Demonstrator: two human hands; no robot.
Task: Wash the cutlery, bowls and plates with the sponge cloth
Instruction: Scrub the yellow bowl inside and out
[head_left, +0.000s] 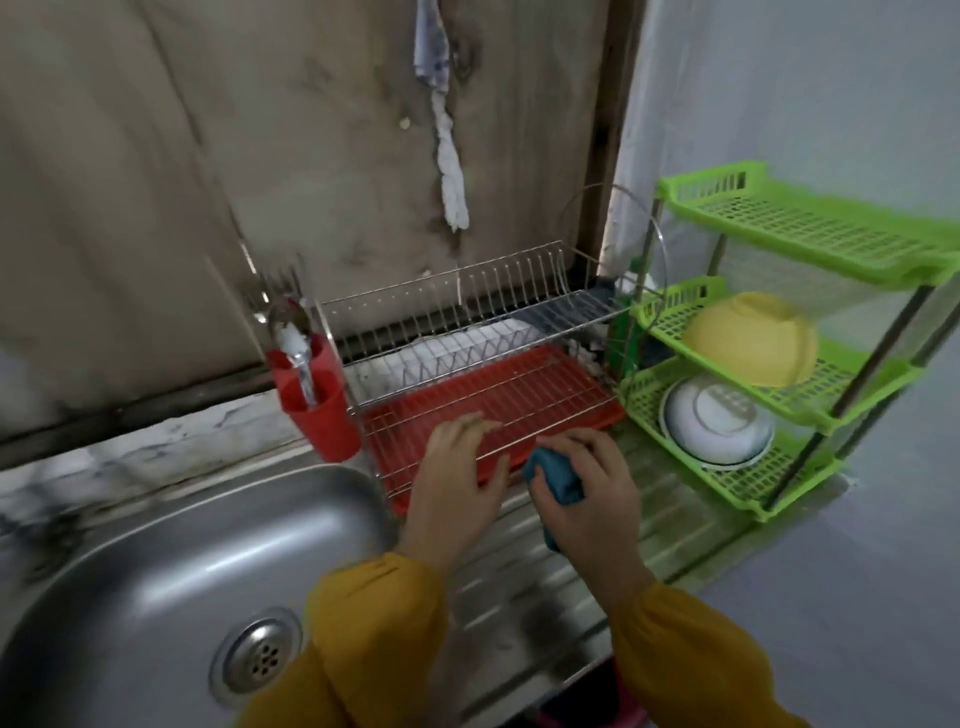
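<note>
Lower left: sink (156, 545). Left of centre: red cup (319, 415) holding cutlery (291, 332), hung on the wire rack (467, 306). Centre: my left grip (457, 483), fingers relaxed and resting on the rack's lower tier over the red tray (524, 384). Just right of it: my right grip (597, 504) clutches the blue cloth (556, 480) above the bench (519, 587). Right: green shelf (810, 218), with a yellow bowl (753, 338) above a white bowl (717, 426), both showing their undersides.

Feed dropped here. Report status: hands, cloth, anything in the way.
Left hand resting on dish rack front. Right hand gripping blue cloth. Yellow bowl, white bowl on green shelf; cutlery in red cup. Nothing blocking the hands.
</note>
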